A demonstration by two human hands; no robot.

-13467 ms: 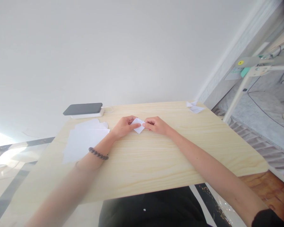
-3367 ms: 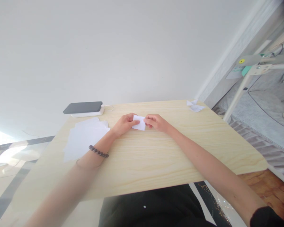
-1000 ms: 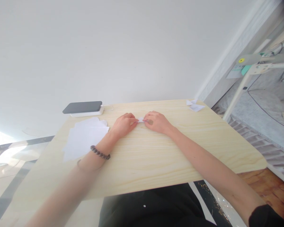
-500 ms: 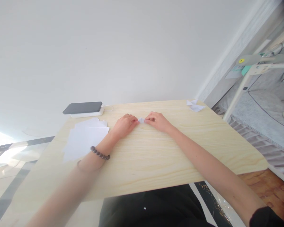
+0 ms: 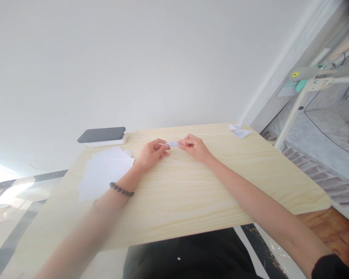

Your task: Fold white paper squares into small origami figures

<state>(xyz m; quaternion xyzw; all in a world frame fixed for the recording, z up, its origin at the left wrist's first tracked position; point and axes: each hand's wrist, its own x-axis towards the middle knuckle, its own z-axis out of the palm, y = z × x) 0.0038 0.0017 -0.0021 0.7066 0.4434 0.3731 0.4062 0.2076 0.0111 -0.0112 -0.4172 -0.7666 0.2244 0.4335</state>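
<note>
Observed a small folded paper (image 5: 172, 143), creased to a low peak, gripped at opposite ends by left hand (image 5: 152, 154) and right hand (image 5: 196, 148), over the wood-grain worktop (image 5: 186, 190). Judged shaped in part; impossible to count folds left. Noted right of the folded paper: folded pieces (image 5: 242, 133), apparently done; left of it: flat paper sheets (image 5: 104, 174), apparently unworked, and a dark slab (image 5: 103, 134). Recorded behind it: pale wall (image 5: 151, 62); well right of it: white frame (image 5: 320, 83).

Probably a home: wood-grain table (image 5: 189, 193) by a pale wall (image 5: 163, 66), pleated grey fabric (image 5: 317, 167) to the right.
</note>
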